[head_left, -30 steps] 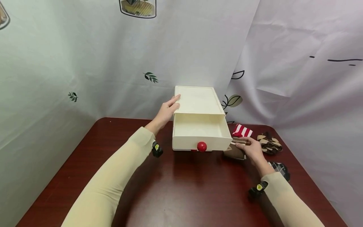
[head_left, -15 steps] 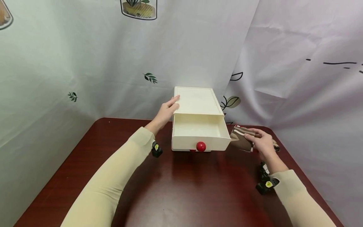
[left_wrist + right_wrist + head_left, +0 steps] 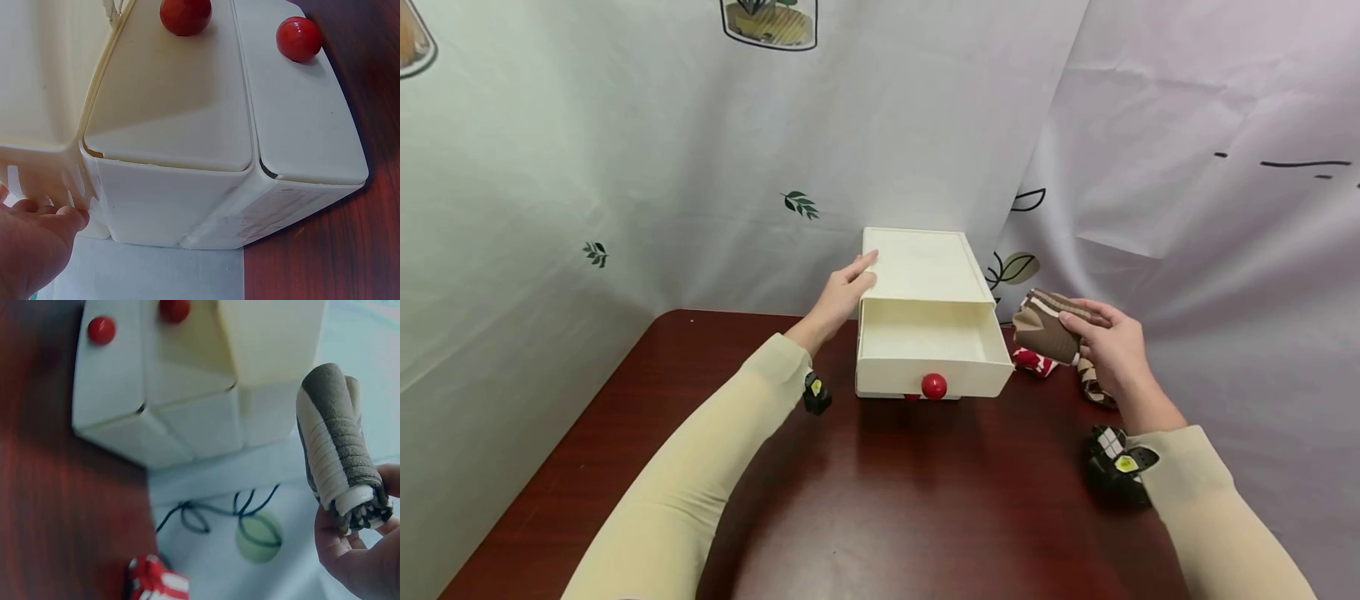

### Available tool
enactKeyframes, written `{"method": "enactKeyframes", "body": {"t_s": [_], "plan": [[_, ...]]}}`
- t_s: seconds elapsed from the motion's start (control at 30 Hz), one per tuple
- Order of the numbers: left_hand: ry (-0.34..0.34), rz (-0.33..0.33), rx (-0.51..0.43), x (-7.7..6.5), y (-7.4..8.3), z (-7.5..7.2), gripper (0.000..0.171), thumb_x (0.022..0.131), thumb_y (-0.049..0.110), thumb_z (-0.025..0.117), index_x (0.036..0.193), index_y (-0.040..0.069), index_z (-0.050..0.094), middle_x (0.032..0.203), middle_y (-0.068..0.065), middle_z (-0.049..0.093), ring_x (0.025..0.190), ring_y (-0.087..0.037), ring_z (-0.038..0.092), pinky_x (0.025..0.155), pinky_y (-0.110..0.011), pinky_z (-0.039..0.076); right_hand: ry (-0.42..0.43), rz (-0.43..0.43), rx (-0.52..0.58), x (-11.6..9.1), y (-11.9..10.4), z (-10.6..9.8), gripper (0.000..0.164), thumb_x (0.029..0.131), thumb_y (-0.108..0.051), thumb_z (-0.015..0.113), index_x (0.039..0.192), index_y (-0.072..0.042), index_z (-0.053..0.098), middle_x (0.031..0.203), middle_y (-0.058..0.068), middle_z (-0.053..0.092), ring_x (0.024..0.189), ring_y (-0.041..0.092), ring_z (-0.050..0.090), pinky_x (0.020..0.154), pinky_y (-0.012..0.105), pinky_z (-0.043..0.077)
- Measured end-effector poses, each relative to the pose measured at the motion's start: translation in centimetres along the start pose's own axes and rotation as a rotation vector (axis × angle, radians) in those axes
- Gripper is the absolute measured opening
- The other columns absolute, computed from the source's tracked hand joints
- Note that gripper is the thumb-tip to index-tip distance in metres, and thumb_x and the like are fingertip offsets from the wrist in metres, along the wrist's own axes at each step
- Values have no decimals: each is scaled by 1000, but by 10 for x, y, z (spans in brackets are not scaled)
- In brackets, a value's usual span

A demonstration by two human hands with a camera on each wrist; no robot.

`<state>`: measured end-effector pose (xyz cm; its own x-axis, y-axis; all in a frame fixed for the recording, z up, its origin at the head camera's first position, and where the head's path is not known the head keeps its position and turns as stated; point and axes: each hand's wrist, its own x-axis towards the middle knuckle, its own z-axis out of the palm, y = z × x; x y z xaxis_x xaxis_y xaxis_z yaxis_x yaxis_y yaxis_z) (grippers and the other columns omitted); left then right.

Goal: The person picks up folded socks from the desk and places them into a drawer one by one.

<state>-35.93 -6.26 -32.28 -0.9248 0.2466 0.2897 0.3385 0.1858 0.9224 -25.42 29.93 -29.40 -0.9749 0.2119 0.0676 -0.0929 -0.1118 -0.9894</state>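
My right hand grips a rolled pair of brown socks with cream stripes, raised to the right of the cabinet. In the right wrist view the socks form a thick roll between thumb and fingers. A cream plastic drawer cabinet stands at the back of the table, its top drawer pulled out by a red knob's side. My left hand rests against the cabinet's left upper edge. Its fingers press on the side wall in the left wrist view.
Red-and-white striped socks lie right of the drawer. Brown-and-beige patterned socks sit partly behind my right hand, and black-and-grey argyle socks beside my right wrist. A printed white curtain hangs behind the dark red table.
My right hand has lifted the brown socks off the table, up and to the right, uncovering part of the red-striped socks. My left hand has stayed on the cabinet.
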Motion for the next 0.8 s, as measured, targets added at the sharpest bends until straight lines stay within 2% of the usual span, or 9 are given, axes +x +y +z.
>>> {"method": "enactKeyframes", "body": {"t_s": [0.2, 0.27, 0.33, 0.37, 0.43, 0.53, 0.6, 0.7, 0.8], "plan": [[4, -3, -7, 1, 0, 0, 48, 96, 27, 45, 143, 24, 38, 150, 6, 27, 140, -14, 10, 111, -34, 15, -85, -14, 94, -6, -17, 22, 25, 78, -4, 74, 101, -11, 67, 91, 0, 67, 73, 11, 65, 56, 25, 53], [-5, -4, -20, 0, 1, -1, 47, 96, 26, 45, 143, 24, 38, 150, 5, 26, 140, -14, 9, 111, -34, 14, -116, -20, 117, -8, -21, 30, 24, 78, -3, 73, 100, -10, 67, 92, 1, 66, 74, 10, 64, 56, 22, 52], [-14, -7, -23, -6, 10, -1, 48, 97, 23, 44, 144, 19, 36, 151, 1, 25, 141, -17, 9, 111, -35, 14, -144, -31, 125, -10, -23, 40, 23, 78, -2, 73, 99, -9, 68, 92, 2, 66, 73, 9, 61, 55, 20, 50], [-17, -7, -23, -10, 15, -1, 48, 97, 21, 43, 144, 17, 36, 151, -1, 24, 141, -18, 9, 111, -36, 14, -156, -35, 121, -11, -24, 45, 22, 78, -2, 73, 99, -9, 68, 91, 1, 66, 73, 9, 60, 55, 20, 49], [-16, -1, -23, -10, 14, 0, 48, 97, 21, 43, 144, 17, 36, 151, -1, 24, 141, -17, 9, 111, -36, 14, -175, -46, 104, -14, -24, 54, 22, 79, -2, 72, 98, -10, 68, 89, 1, 66, 66, 7, 56, 51, 18, 45], [-3, 3, -8, -6, 8, 1, 48, 96, 23, 44, 144, 20, 37, 150, 1, 26, 140, -15, 10, 111, -35, 15, -197, -53, 67, -18, -24, 67, 22, 79, -3, 72, 100, -10, 66, 87, 0, 65, 63, 7, 53, 50, 17, 44], [11, 7, -8, 1, -3, 2, 48, 95, 26, 45, 143, 24, 39, 149, 4, 29, 140, -13, 11, 110, -33, 15, -213, -44, 40, -20, -24, 76, 24, 80, -5, 72, 102, -9, 64, 89, 0, 64, 64, 7, 54, 52, 17, 45], [20, 6, -6, 1, -3, 1, 48, 95, 25, 46, 142, 23, 40, 149, 3, 29, 140, -14, 12, 110, -33, 16, -229, -25, -20, -22, -24, 89, 27, 81, -7, 71, 106, -8, 61, 94, 3, 60, 76, 9, 59, 61, 22, 50], [22, 14, -8, 0, -3, 1, 48, 95, 25, 45, 143, 22, 40, 149, 3, 29, 140, -16, 12, 110, -33, 16, -238, -19, -80, -23, -23, 102, 30, 81, -10, 72, 109, -9, 60, 97, 5, 57, 74, 9, 58, 59, 21, 49]]}}
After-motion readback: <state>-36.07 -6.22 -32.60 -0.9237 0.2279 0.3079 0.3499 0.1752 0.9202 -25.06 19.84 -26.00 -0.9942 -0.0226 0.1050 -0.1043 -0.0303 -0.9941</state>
